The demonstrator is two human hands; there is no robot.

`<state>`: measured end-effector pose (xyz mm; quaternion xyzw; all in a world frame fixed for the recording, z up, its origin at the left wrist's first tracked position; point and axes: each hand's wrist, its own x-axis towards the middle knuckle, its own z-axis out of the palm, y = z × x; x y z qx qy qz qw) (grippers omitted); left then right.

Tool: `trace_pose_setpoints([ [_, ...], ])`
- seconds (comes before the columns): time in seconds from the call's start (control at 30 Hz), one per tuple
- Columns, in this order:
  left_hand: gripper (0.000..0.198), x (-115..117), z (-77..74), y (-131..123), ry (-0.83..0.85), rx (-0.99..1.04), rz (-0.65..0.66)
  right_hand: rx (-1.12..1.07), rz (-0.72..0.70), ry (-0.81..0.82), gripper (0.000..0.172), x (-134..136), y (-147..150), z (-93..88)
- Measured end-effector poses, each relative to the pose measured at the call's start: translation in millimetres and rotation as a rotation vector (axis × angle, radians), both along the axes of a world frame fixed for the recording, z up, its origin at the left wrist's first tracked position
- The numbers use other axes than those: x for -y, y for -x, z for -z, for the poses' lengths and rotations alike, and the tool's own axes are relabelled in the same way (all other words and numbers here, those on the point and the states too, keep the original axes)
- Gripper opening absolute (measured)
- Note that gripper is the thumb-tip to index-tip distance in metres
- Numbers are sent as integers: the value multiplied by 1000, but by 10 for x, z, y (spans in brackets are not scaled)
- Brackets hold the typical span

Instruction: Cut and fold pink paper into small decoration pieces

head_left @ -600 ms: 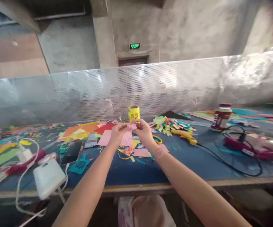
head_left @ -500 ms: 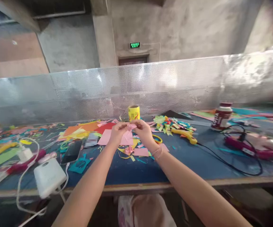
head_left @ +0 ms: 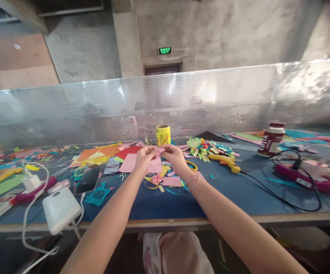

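Between my fingertips is a small piece of pink paper [head_left: 159,151], raised over the table. My left hand [head_left: 145,158] is closed on its left side, and my right hand [head_left: 174,156] pinches it from the right. Its exact folds are too small to make out. Beneath my hands lie a flat pink sheet [head_left: 128,163], a pink paper flower [head_left: 157,178] and a small pink rectangle [head_left: 171,181]. A yellow cardboard tube [head_left: 163,136] stands upright just behind my hands. Yellow-handled scissors [head_left: 192,165] lie partly hidden by my right hand.
To the right are a yellow glue gun [head_left: 226,163] with a black cord, a heap of paper strips [head_left: 200,149], a brown bottle [head_left: 271,139] and a magenta power strip [head_left: 304,178]. A phone [head_left: 88,180] and a white power bank [head_left: 60,209] lie left. A perforated metal panel [head_left: 224,102] stands behind.
The view has shifted slightly. Both hands stay together at the pink paper, with only a small shift of the fingers around it.
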<state>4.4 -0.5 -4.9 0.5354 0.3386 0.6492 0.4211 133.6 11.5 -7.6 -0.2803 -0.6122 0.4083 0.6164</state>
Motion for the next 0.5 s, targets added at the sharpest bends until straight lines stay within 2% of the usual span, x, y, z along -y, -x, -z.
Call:
trace_pose_setpoints([
  [0.13, 24, 15, -17, 17, 14, 0, -38, -12, -137, 70, 18, 24, -1, -30],
  [0.37, 23, 80, -60, -19, 52, 56, 51, 34, -9, 57, 19, -22, -10, -20],
  [0.5, 18, 104, -85, -24, 125, 170, 176, -140, -131, 184, 19, -38, -34, -7],
])
